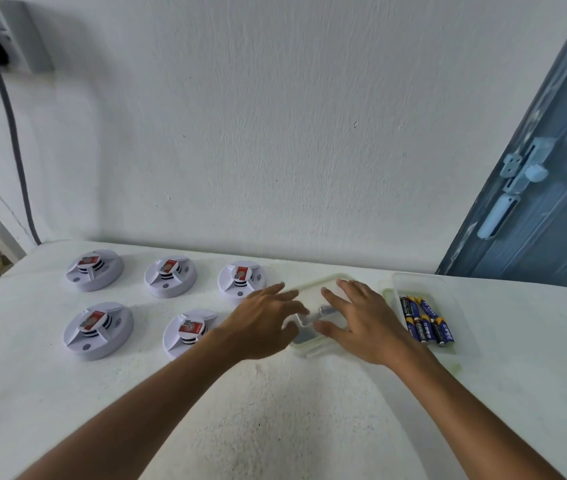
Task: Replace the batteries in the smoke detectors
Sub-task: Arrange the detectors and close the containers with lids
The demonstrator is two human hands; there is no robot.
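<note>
Smoke detectors: smooth white plastic. Containers: translucent plastic. Tabletop and wall: rough, matt white.

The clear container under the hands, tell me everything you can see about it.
The clear container is a shallow rectangular box of translucent, whitish plastic with rounded corners. It sits flat on the white table, left of a similar tray of batteries. The left hand reaches over its left edge with fingers extended; the right hand lies spread across its top. Something small and grey shows inside, too blurred to identify.
</note>
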